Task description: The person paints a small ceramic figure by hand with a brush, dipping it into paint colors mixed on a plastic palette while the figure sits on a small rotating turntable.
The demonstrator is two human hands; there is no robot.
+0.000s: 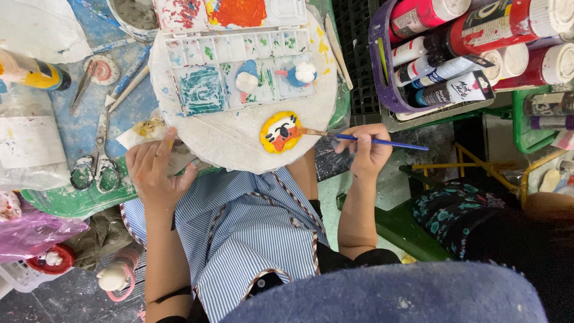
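Observation:
A small yellow plaster figure [280,131] with white, black and red parts lies on a round white board [233,146]. My right hand [366,151] grips a blue-handled paintbrush [382,142], and the bristle tip touches the figure's right edge. My left hand [154,173] rests with spread fingers on the board's left rim, next to a paint-stained scrap of paper [143,130]. Beyond the figure sits a white paint palette [236,69] with two small blue and white figures [246,76] [299,74] on it.
A purple basket [382,78] of paint bottles stands at the right, with green trays beside it. Scissors [95,161], a metal tool and brushes lie on the blue-stained table at the left. Plastic bags and a small figure are at the lower left. Another person's dark clothing is at the right.

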